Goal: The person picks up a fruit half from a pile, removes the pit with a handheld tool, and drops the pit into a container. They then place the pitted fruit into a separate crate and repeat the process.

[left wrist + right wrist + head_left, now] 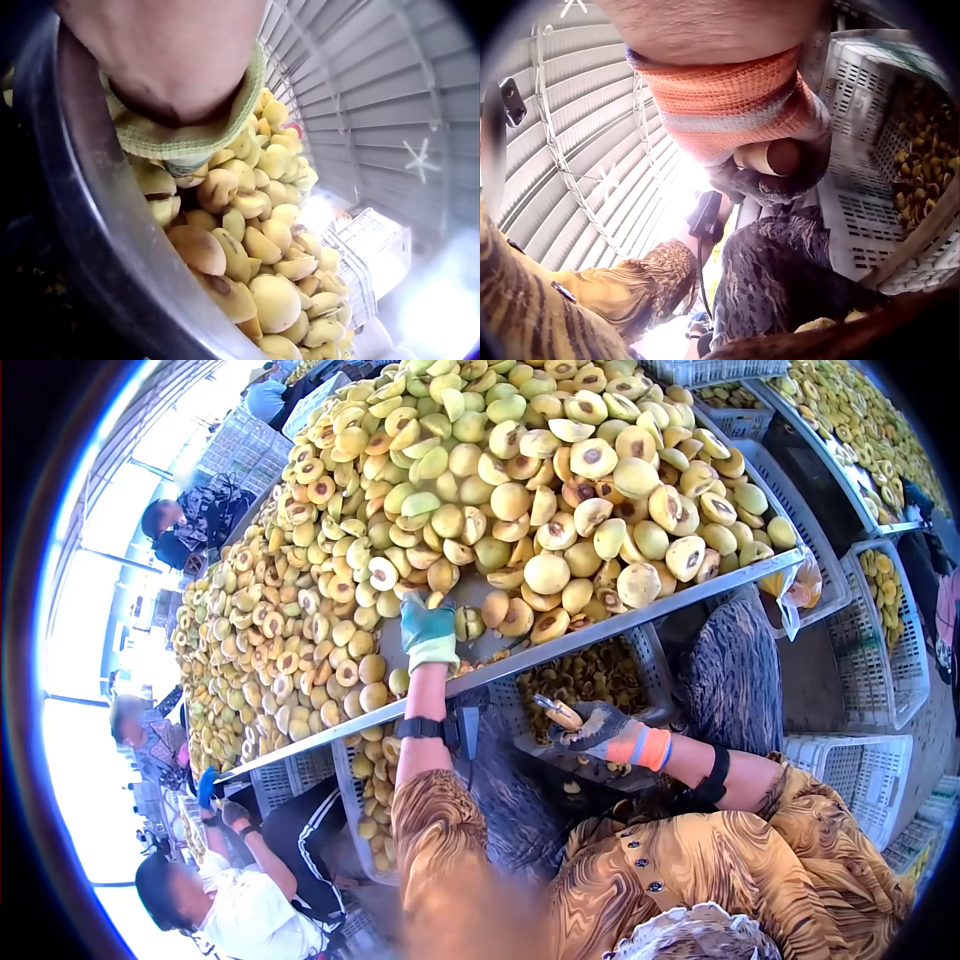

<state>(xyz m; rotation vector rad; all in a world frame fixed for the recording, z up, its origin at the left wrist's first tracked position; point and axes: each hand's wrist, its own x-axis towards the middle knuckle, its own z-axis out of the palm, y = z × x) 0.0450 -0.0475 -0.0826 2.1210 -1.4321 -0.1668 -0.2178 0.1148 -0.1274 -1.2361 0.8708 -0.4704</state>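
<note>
My left hand (430, 632), in a teal and pale green glove, reaches over the metal rim (600, 632) of a table heaped with yellow peach halves (545, 573). Its fingertips are right at a peach half among the pile; whether they grip it I cannot tell. In the left wrist view the glove cuff (187, 142) hides the fingers. My right hand (597, 730), in a dark glove with an orange cuff, grips a wooden-handled tool (562, 713) over a crate of dark fruit scraps. The round handle end (784, 157) shows in the right wrist view.
Below the rim stands the scrap crate (655, 660), beside my knees. A crate of peach halves (345, 770) is to the left. White crates (850, 770) stand at the right. Another person (240, 905) works at the rim on the lower left.
</note>
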